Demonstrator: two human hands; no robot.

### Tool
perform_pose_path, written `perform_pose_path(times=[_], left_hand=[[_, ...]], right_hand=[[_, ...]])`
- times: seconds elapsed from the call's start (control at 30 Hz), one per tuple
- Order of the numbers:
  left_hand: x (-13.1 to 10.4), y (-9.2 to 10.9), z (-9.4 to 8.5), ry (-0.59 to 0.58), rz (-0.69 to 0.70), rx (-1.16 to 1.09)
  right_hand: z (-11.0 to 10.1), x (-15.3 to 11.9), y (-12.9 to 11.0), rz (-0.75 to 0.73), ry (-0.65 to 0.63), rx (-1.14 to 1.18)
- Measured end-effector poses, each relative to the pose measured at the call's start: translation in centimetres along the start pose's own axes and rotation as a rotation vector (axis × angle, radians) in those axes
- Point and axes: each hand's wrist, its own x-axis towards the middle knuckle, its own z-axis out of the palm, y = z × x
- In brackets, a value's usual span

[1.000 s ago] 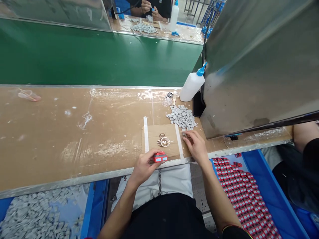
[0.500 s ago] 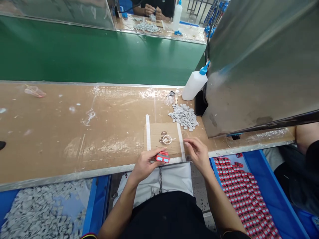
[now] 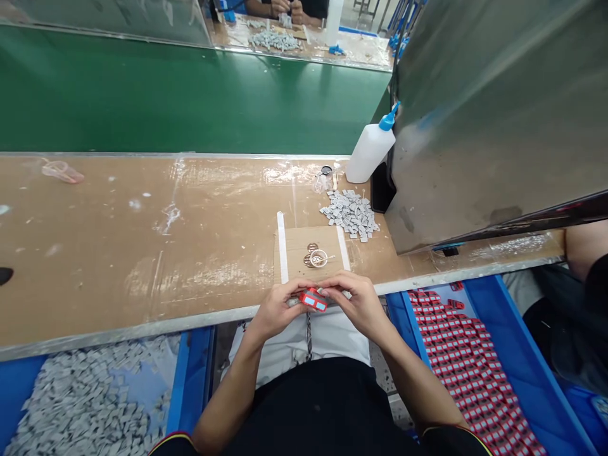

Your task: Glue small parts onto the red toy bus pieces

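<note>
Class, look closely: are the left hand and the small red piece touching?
Touching. The head view shows the left hand gripping the small red piece at one end.

We have brought our bare right hand [image 3: 357,304] in from beside the loose heap of small flat grey pieces [image 3: 351,214], out to the right of the grip. Its fingertips now meet the right end of the small red-and-grey block with pale blue panels [image 3: 313,300], which our bare left hand [image 3: 275,310] has tilted further, right end lower.
</note>
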Motion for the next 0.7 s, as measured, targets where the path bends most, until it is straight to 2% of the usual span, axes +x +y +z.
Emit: perform_pose_path(times=[0.23,0.4,0.5,0.7], left_hand=[[0.1,0.1,-0.1,-0.005,0.043,0.103],[-0.2,-0.4,-0.1,0.046,0.134,0.239],[-0.3,-0.3,0.1,0.045,0.177,0.287],[-0.2,0.0,0.1,0.050,0.248,0.374]], right_hand=[[0.1,0.0,-0.1,-0.002,-0.067,-0.096],[0.4,-0.3,-0.9,0.036,-0.087,-0.215],[0.6,-0.6,-1.1,0.011,-0.107,-0.265],[1.1,-1.6,-0.8,-0.008,-0.147,-0.265]])
